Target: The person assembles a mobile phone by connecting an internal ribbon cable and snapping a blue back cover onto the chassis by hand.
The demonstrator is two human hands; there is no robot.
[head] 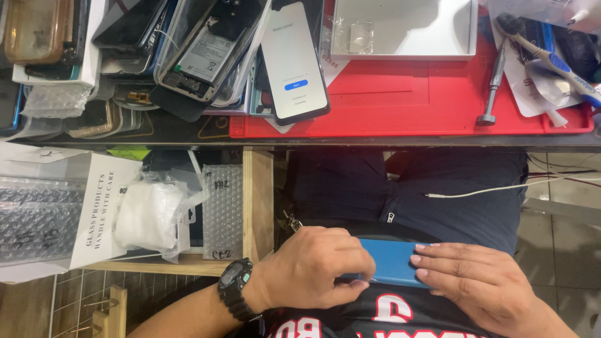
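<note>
Beyond both hands, a counter point(188, 133) is loaded with a red mat point(400, 106), a heap of opened phones point(156, 50) and a lit phone point(293, 59), set flat within reach. Nearer, a blue case point(391, 260) is held over the lap, seemingly to steady it. It is gripped by the left hand point(319, 269) at its near-left end and pressed by the flat fingers of the right hand point(479, 281).

Single head-worn view, looking steeply down from above the lap, close in. Upper half of the frame filled by the counter point(188, 133) edge with a red mat point(400, 106) at upper right; lower half by the lap, with the hands point(400, 275) near the bottom edge. Open drawer point(258, 200) at middle left. No second view to overlap.
</note>
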